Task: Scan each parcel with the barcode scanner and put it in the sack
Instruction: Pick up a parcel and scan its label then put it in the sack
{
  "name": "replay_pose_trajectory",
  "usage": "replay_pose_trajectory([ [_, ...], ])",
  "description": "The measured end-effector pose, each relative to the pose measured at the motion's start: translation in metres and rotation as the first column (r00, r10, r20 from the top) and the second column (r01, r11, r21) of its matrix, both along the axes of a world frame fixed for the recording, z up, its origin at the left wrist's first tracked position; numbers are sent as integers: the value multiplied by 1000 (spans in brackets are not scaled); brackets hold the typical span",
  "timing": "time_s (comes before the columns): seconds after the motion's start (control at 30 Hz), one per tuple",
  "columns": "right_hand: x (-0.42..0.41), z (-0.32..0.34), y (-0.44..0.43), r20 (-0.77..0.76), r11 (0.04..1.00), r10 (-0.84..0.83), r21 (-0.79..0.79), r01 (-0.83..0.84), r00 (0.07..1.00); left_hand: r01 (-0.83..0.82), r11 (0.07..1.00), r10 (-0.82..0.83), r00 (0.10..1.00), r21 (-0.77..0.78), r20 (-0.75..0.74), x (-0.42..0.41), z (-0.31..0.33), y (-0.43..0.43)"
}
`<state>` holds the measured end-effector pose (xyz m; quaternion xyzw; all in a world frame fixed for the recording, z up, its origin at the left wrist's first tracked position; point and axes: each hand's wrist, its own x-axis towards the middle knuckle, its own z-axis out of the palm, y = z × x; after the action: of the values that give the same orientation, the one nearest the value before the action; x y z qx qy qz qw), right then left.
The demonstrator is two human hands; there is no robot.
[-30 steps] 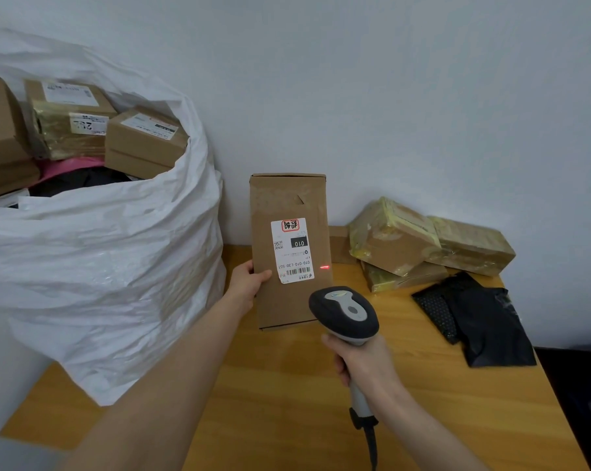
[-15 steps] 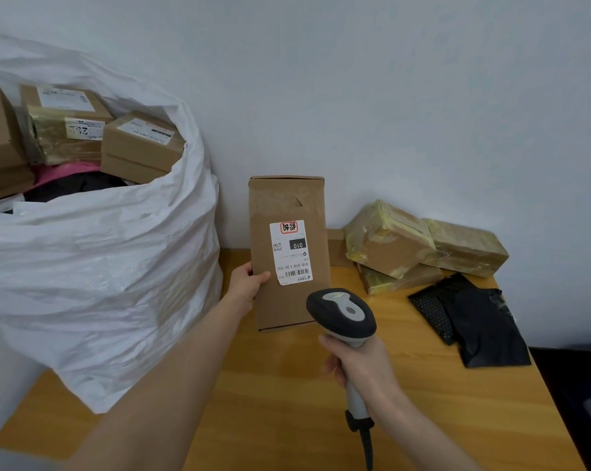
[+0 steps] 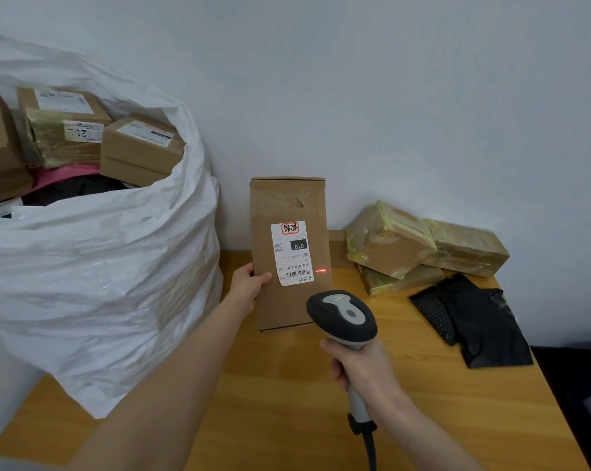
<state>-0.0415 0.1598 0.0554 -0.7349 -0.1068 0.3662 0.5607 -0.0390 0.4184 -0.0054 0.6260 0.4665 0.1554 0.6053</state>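
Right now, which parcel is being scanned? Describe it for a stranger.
On the table, right of the white sack, a tall cardboard box stands upright, gripped by the left hand. Unlike the tape-wrapped parcels beside it, it shows a white label facing the scanner.

Two bare forearms reach forward.
Left grip (image 3: 250,283), farther and left, pinches the parcel (image 3: 287,205) edge, thumb in front; right grip (image 3: 362,365), nearer, wraps the scanner (image 3: 341,314) handle.
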Motion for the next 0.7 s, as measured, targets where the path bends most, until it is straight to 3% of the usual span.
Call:
replay_pose_trajectory([
  [0.23,2,-4,1,-16,1000,-9,28,9,1000,6,1000,-6,1000,-6,7,-1,5,-3],
  [0.43,22,9,6,35,986,-30,164,24,999,19,1000,-20,999,16,44,0,28,-7],
  [0.57,54,41,31,92,956,-35,293,7,995,44,993,-56,993,107,104,0,88,-3],
  [0.7,68,97,78,197,888,22,447,-110,980,57,946,-130,969,320,210,-17,198,22],
])
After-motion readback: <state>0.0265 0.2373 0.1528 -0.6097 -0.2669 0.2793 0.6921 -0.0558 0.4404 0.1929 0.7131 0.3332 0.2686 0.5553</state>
